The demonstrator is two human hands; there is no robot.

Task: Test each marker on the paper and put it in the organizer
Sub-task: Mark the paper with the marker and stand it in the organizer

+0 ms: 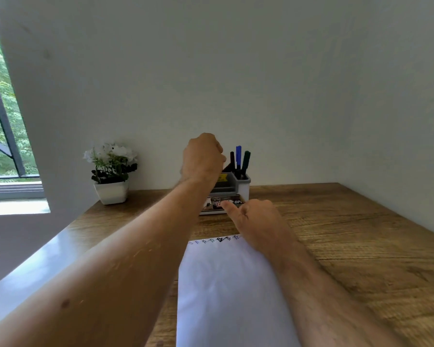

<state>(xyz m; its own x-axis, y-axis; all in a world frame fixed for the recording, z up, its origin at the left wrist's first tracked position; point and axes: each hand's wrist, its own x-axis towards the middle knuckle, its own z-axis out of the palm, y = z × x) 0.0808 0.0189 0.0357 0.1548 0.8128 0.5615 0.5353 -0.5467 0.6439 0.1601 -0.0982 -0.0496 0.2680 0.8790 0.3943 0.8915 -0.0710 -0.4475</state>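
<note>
White paper sheet (226, 284) lies near the grey-and-white plastic organizer (238, 187) for easy reach; left hand (202, 156) fisted above it, perhaps clasping a marker; right hand (254, 219) steadies it, thumb out.

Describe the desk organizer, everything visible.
The organizer is a small white and grey plastic caddy standing upright on the wooden desk by the wall. Its rear cup holds three upright markers: dark, blue, green. A printed label covers its front. The left hand hides its left side; the right hand's thumb reaches its label.
</note>
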